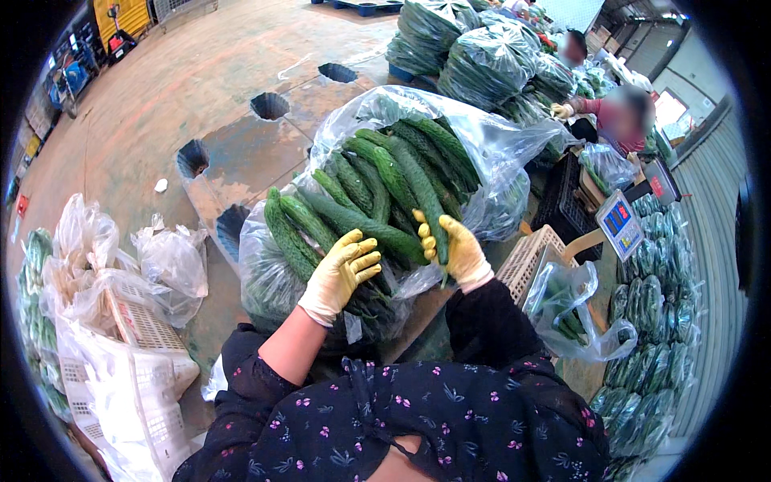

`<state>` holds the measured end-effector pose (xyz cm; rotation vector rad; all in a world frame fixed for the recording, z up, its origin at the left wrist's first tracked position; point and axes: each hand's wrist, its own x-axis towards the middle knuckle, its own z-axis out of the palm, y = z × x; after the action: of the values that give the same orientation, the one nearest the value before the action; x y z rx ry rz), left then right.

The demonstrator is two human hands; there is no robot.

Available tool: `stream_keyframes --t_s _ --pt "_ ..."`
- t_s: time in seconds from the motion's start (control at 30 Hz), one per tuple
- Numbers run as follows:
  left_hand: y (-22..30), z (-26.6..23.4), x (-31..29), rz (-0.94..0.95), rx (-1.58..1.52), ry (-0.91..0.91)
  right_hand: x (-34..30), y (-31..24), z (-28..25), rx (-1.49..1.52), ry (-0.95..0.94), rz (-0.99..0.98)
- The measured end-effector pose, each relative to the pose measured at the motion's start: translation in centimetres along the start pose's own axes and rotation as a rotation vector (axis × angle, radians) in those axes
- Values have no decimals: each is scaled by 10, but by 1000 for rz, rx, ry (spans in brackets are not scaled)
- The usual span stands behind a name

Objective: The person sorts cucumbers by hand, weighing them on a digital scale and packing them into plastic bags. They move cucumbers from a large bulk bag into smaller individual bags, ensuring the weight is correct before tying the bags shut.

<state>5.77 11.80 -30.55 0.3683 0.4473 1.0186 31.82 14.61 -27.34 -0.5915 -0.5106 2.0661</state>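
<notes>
A big clear plastic bag (337,124) lies opened out in front of me, full of long, dark green, bumpy cucumbers (365,181). Both my hands wear white gloves with yellow fingers. My right hand (458,253) is closed round the near end of one long cucumber (414,181), which points away from me over the pile. At the near left of the pile is my left hand (344,273), its fingers apart and slightly bent, with nothing in them. Another thick cucumber (361,223) lies between the two hands. The cucumbers lower in the bag are partly hidden.
A digital scale display (618,225) stands at the right, near a small bag of cucumbers (566,317) and a crate (534,261). Packed cucumber bags (654,297) line the right wall. At left is a white crate (132,361) with plastic. Other people work at the far right.
</notes>
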Motion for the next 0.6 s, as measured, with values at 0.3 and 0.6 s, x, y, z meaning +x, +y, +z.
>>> stream_keyframes --t_s 0.3,0.6 --pt "-3 9 -4 -72 -185 63 1 -4 41 -1219 83 -190" --pt "12 20 0 -46 -132 -41 94 -124 -16 -2444 882 -607"
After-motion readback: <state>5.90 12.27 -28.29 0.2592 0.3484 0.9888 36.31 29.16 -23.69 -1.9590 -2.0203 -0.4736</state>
